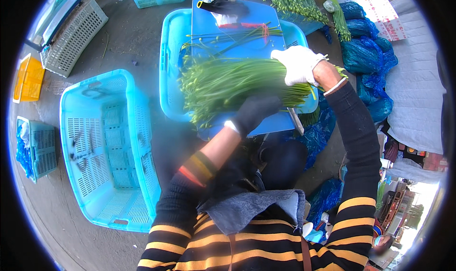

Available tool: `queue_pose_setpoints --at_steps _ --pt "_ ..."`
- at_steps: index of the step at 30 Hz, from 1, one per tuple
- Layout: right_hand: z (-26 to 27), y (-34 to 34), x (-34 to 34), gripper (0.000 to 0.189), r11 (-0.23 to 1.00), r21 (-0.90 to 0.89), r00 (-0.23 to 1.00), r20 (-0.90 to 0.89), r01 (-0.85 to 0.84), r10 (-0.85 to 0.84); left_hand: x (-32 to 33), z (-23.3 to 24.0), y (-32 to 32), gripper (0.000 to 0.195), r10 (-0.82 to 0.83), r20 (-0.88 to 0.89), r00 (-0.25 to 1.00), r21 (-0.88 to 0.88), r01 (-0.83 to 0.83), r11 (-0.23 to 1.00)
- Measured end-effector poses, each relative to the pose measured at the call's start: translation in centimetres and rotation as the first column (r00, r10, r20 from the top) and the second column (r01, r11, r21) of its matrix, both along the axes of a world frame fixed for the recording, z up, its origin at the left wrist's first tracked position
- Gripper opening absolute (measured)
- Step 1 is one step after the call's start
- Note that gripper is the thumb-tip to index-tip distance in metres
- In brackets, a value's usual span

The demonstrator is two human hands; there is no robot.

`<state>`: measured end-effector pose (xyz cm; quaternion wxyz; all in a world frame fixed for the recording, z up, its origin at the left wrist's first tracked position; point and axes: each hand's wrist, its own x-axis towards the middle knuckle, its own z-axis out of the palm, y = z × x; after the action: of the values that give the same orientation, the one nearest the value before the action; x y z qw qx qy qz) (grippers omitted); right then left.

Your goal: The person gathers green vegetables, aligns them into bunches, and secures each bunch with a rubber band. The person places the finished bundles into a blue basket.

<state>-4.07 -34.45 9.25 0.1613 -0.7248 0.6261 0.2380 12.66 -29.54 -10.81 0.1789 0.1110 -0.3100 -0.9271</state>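
A thick bunch of flowering garlic chives (217, 78) lies across a blue board (262, 128), buds to the left and stalk ends to the right. My right hand (299, 65), in a white glove, grips the stalks from the far side near their cut ends. On the near side my left hand (258, 110), in a dark glove and blurred, closes on the same bunch; its fingertips are partly hidden. A knife-like flat blade (295, 120) sticks out at the board's near right corner. Farther up the board are loose stalks (245, 35) with a red tie (265, 32).
The board rests over a light blue basket (164, 64). Another blue basket (137, 103) stands at left, with a grey crate (76, 36) beyond. A black-and-white glove (224, 9) lies at the board's far edge. More chives (295, 2) and blue plastic-wrapped bundles (361, 54) are at right.
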Motion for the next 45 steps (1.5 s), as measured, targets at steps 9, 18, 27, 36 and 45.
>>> queue_pose_setpoints --at_steps 9,18,27,36,45 --pt "-0.4 3.3 1.9 0.048 0.994 -0.015 0.993 -0.046 0.107 -0.108 -4.8 0.5 2.4 0.055 0.285 -0.564 0.775 0.365 -0.076 0.928" --pt "-5.8 12.7 7.1 0.026 0.8 -0.583 0.953 -0.298 -0.142 -0.048 -2.9 0.5 3.9 0.054 0.445 -0.342 0.827 0.668 -0.119 0.735" --pt "-1.7 15.4 4.9 0.067 0.98 -0.038 0.916 0.366 0.194 -0.167 3.8 1.8 6.7 0.053 0.422 -0.114 0.9 0.636 -0.26 0.727" --pt "-11.2 12.1 -3.1 0.073 0.821 -0.43 0.903 0.369 0.376 -0.221 4.9 0.4 6.8 0.055 0.434 -0.093 0.896 0.555 -0.315 0.77" --pt "-13.9 6.5 -3.3 0.056 0.888 -0.46 0.976 0.189 -0.01 0.109 4.3 -0.7 6.7 0.054 0.387 -0.166 0.907 0.604 -0.217 0.767"
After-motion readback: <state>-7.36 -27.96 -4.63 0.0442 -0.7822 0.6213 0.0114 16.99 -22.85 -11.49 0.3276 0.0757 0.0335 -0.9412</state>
